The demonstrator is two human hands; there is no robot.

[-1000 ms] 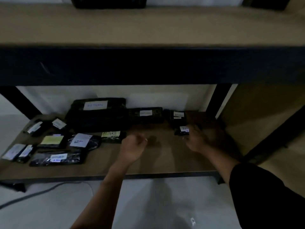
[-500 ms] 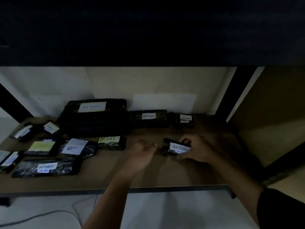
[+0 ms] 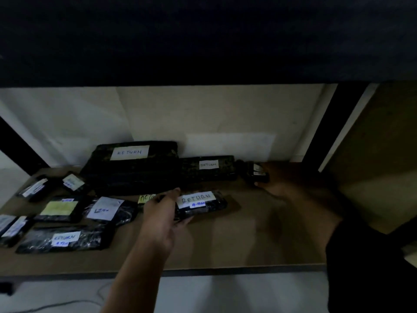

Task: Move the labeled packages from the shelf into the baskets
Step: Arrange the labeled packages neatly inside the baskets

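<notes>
Centre of the frame: the left hand [image 3: 161, 214] grips a small black package [image 3: 200, 203] labelled RETURN by its left end — its long axis runs left to right across the wooden shelf [image 3: 259, 240]. At right of centre, the right hand [image 3: 285, 182] curls round a smaller back-row package [image 3: 257, 172]. Each hand already has its own package; the likely next move is lifting both toward the near edge. No baskets show.
</notes>
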